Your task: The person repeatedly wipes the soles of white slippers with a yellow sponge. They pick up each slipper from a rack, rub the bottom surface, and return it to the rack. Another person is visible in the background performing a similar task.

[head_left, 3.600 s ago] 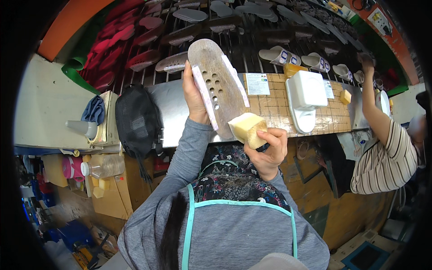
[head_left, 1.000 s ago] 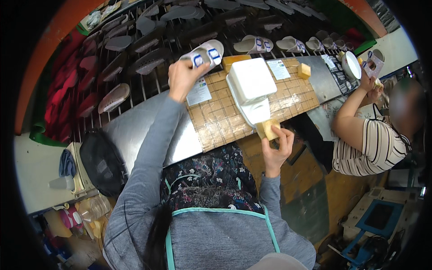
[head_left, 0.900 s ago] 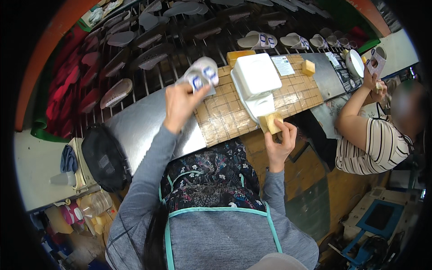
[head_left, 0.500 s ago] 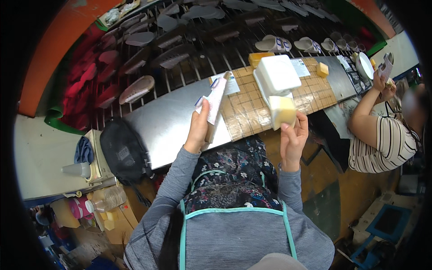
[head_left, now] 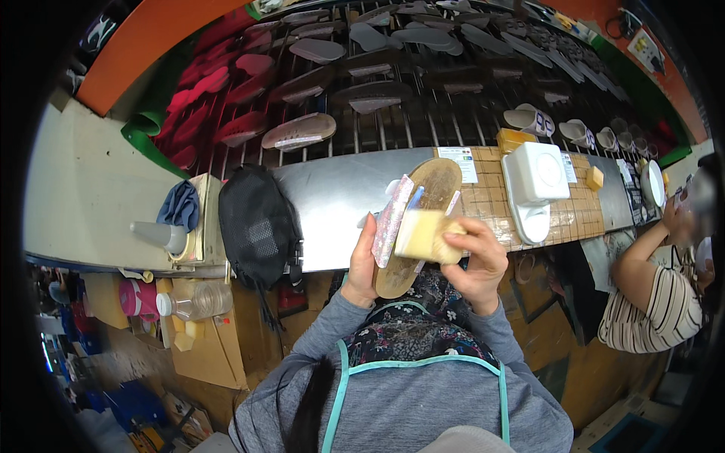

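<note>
My left hand (head_left: pixel 363 266) is closed on the side of a sandal part (head_left: pixel 438 175), which has a worn brown sole shape and a pink glittery strap turned outward. It is held tilted over the near edge of the bench. A pale yellow sponge block (head_left: pixel 420 235), slightly blurred, is pinched in my right hand (head_left: pixel 483 264) by its right end. The sponge overlaps the sandal's middle; whether it presses on it I cannot tell. To the right, a white square-topped dispenser (head_left: pixel 545 172) stands on the taped brown board (head_left: pixel 483 200).
Behind the metal bench edge (head_left: pixel 325 185), a slatted conveyor (head_left: pixel 377 136) carries several soles and sandals, reddish-lit at left. A black mesh bag (head_left: pixel 260 226) sits at left. Small yellow sponges (head_left: pixel 595 178) rest near the dispenser. Another person in a striped top (head_left: pixel 657 309) works at right.
My right hand has brought the sponge leftward from beside the dispenser to the sandal. The sandal has turned from edge-on to show its brown face. The head view has shifted left.
</note>
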Tool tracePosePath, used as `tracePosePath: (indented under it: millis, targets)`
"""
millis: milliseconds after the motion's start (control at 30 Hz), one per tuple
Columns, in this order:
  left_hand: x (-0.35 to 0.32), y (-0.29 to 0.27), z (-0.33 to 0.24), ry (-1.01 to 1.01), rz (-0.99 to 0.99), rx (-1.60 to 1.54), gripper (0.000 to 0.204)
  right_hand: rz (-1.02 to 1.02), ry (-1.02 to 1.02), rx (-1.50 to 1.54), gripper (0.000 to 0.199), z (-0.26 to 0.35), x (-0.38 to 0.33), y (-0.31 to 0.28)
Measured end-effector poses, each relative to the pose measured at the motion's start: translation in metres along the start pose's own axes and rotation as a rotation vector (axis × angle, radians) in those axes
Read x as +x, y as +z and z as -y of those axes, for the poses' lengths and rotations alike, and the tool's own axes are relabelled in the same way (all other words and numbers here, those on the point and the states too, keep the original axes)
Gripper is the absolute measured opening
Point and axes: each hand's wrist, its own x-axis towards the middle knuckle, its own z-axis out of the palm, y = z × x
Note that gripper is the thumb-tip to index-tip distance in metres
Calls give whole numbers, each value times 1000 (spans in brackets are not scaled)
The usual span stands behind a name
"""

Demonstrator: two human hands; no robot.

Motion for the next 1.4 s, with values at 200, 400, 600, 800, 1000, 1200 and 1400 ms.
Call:
tracePosePath:
  millis: [200, 400, 600, 800, 1000, 1200, 1400]
  targets:
    - [-8, -6, -3, -73, 13, 10, 66, -45, -51, -32, 45, -8, 12, 9]
    - [-8, -4, -3, -44, 67, 12, 66, -66, -20, -61, 45, -8, 15, 5]
    - [-1, 4, -2, -90, 47, 13, 64, 24, -28, -109, 42, -4, 14, -10]
    - [20, 20, -1, -108, 24, -61, 61, 79, -80, -119, 43, 1, 9, -17]
    - [43, 38, 1, -51, 53, -11, 61, 100, -107, -130, 44, 4, 3, -25]
    - [60, 48, 0, 91, 89, -28, 65, 31, -35, -52, 43, 7, -11, -23]
    - [68, 58, 13, 418, 116, 4, 71, -224, 166, 221, 44, 6, -31, -4]
